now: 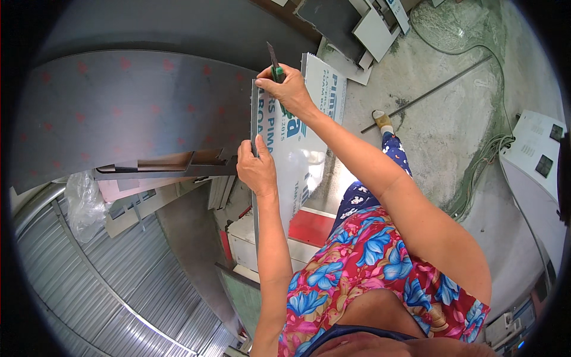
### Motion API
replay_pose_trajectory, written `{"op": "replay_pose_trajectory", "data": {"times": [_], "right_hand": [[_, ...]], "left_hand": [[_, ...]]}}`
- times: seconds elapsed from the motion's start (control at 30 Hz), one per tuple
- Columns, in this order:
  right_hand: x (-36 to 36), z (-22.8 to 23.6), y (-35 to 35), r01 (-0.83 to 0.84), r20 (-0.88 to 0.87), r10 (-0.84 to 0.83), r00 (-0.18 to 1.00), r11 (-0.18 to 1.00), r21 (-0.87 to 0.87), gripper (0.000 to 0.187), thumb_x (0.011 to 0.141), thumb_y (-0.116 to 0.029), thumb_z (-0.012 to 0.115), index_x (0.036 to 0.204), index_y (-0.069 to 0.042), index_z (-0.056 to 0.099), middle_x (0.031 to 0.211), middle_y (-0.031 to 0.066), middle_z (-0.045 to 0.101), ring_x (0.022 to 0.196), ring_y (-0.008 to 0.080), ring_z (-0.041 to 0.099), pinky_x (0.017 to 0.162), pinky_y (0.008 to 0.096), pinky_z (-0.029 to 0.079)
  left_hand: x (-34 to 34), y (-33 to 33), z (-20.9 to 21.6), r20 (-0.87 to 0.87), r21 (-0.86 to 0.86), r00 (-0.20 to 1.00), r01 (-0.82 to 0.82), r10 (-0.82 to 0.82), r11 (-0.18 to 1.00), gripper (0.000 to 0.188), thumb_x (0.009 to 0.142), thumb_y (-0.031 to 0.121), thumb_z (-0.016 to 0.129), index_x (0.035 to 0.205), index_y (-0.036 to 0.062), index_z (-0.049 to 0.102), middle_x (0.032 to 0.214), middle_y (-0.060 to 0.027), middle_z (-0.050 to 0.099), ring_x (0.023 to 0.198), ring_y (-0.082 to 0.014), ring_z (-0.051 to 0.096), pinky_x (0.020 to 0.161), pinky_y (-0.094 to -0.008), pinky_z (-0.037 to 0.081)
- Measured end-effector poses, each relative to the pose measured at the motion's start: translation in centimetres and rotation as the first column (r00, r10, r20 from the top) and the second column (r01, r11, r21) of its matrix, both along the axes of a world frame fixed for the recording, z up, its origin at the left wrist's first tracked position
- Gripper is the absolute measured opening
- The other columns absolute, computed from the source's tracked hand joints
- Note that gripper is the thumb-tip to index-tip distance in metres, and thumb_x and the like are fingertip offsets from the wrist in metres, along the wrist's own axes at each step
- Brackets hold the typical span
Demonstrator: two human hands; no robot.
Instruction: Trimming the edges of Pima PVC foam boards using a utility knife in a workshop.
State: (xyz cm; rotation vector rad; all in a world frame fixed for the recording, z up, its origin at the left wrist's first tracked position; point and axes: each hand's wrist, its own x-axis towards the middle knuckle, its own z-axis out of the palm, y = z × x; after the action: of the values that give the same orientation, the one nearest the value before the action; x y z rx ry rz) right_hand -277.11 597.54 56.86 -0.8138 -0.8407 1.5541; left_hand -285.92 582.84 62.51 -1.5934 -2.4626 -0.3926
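Note:
A foam board (297, 172) with white film and blue printing stands on edge in front of me, its long dark edge running away from my body. My left hand (257, 169) is closed on that edge, thumb on the printed side and fingers over the other face. Farther along, my right hand (288, 92) holds a green utility knife (278, 74), its dark blade pointing up and away. The right thumb and forefinger also meet at the far end of the board's edge, where I cannot tell how firmly they pinch it.
A big dark sheet with red marks (137, 113) fills the left. Board offcuts (376, 33) lie at the far side. A thin bar (428, 92) and a coiled hose (491, 146) are on the concrete floor, near a white machine housing (532, 154). Clear plastic film (85, 205) hangs at left.

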Motion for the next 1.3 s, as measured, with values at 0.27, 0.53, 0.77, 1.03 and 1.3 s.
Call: {"op": "replay_pose_trajectory", "data": {"times": [0.27,0.53,0.77,1.03,1.3], "right_hand": [[0.3,-1.6,0.3,-0.067,-0.129,0.046,0.991,0.984,-0.165,0.021,0.087,-0.023,0.075,0.085,-0.005,0.065,0.067,-0.0015,0.06,0.057,0.0053,0.051,0.053,0.0219,0.043],[2.3,-2.8,-2.3,-0.016,-0.092,-0.009,0.996,0.966,-0.259,0.027,0.087,-0.029,0.076,0.084,-0.009,0.059,0.065,-0.0027,0.055,0.054,0.0051,0.05,0.051,0.0214,0.043],[3.6,-8.5,-7.7,0.036,0.465,0.08,0.882,0.971,-0.235,0.057,0.091,-0.018,0.06,0.139,0.006,0.041,0.106,0.0158,0.06,0.087,0.0221,0.064,0.081,0.0347,0.051],[7.7,-6.9,-7.0,-0.09,0.457,0.093,0.884,0.996,-0.028,0.053,0.095,-0.004,0.054,0.147,-0.01,0.042,0.109,0.0155,0.055,0.095,0.0251,0.063,0.085,0.0362,0.051],[6.5,-8.9,-4.7,-0.03,0.434,-0.021,0.901,0.993,0.11,0.058,0.091,-0.002,0.06,0.146,-0.014,0.044,0.108,0.0175,0.055,0.095,0.0318,0.06,0.09,0.0384,0.049]], "left_hand": [[0.8,-0.9,-0.4,0.034,-0.017,0.999,0.01,-0.009,1.0,0.039,0.098,0.036,0.058,0.079,0.0025,0.054,0.077,-0.0142,0.06,0.068,-0.0371,0.061,0.058,-0.0453,0.046],[2.1,-1.1,-0.5,0.041,-0.052,0.999,0.019,-0.017,0.998,0.035,0.098,0.035,0.058,0.084,0.0031,0.057,0.078,-0.0146,0.061,0.071,-0.0373,0.063,0.062,-0.0452,0.048],[4.1,3.9,1.7,0.155,-0.211,0.988,0.061,-0.028,0.976,0.033,0.096,0.038,0.058,0.097,0.0054,0.063,0.088,-0.0165,0.069,0.082,-0.0378,0.067,0.071,-0.0463,0.051],[4.2,6.1,-1.5,0.062,-0.172,0.997,0.063,-0.053,0.983,0.034,0.096,0.037,0.06,0.09,0.0028,0.059,0.084,-0.0159,0.068,0.076,-0.0378,0.066,0.066,-0.0473,0.05],[6.1,7.6,-2.2,0.045,-0.151,0.998,0.059,-0.052,0.987,0.033,0.096,0.035,0.06,0.09,0.0025,0.059,0.083,-0.0159,0.068,0.076,-0.0379,0.066,0.065,-0.0477,0.049]]}}
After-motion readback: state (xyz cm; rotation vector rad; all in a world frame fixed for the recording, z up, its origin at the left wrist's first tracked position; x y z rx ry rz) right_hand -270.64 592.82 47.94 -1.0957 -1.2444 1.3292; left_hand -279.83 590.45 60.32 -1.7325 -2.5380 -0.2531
